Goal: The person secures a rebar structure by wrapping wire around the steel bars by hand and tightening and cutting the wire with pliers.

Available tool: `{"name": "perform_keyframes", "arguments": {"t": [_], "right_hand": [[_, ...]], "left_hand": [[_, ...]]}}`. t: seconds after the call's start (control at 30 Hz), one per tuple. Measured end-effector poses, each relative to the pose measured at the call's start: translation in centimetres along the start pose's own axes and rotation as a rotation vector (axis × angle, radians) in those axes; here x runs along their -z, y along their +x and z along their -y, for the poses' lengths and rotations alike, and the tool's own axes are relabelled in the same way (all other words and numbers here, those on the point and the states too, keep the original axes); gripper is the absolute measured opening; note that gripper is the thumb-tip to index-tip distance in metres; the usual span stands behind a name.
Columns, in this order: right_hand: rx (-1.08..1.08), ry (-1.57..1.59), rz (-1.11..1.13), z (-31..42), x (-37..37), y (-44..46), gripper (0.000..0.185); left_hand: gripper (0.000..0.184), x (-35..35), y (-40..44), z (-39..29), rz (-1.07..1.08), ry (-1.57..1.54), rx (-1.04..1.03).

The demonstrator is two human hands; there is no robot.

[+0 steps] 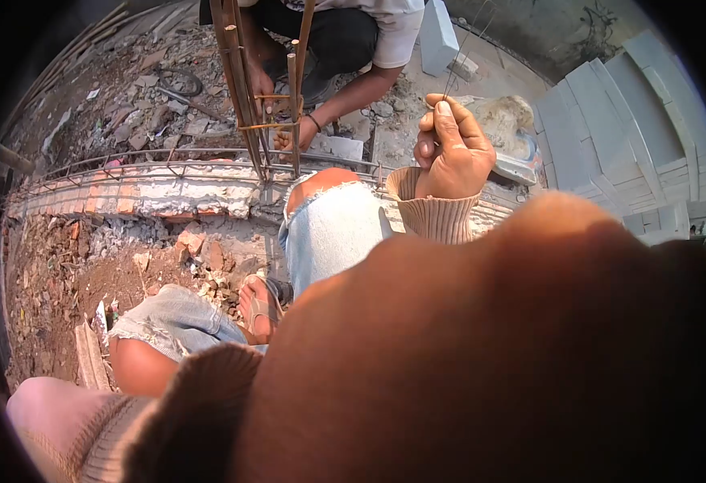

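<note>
My right hand (453,153) is raised right of the rebar, thumb and fingers pinched on a thin dark wire (451,76) that sticks up. My left hand (449,346) is a large blurred shape close to the camera, its fingers hidden; its ribbed cuff is at lower left. Upright rusty bars (242,97) and thinner upright rods (295,105) are bound by orange ties. Long horizontal rebar (151,153) lies along a low brick and mortar footing (151,193). Another person's hand (304,133) is low beside the upright rods, the other hand near the bars.
The other person (337,40) crouches behind the rebar. Rubble and loose bricks (196,241) cover the ground. A whitish sack (502,121) and a grey block (438,40) are beyond my right hand; light panels (602,129) stand at right. My knee (333,217) is near the footing.
</note>
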State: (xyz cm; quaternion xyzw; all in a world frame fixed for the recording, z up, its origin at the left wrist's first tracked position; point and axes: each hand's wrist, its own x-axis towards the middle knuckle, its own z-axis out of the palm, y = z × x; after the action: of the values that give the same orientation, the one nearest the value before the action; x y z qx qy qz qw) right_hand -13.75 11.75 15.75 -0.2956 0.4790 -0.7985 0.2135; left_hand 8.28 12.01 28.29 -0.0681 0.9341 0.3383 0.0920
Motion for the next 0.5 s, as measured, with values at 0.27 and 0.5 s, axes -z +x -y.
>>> {"name": "perform_keyframes", "arguments": {"t": [0.27, 0.5], "right_hand": [[-0.075, 0.02, 0.017, 0.0, 0.1, -0.3, 0.014], [-0.032, -0.004, 0.012, -1.0, 0.4, -0.3, 0.018]], "left_hand": [[0.027, -1.3, -0.5, 1.0, 0.011, -0.068, -0.04], [0.027, -2.5, -1.5, 1.3, -0.031, -0.136, -0.052]]}}
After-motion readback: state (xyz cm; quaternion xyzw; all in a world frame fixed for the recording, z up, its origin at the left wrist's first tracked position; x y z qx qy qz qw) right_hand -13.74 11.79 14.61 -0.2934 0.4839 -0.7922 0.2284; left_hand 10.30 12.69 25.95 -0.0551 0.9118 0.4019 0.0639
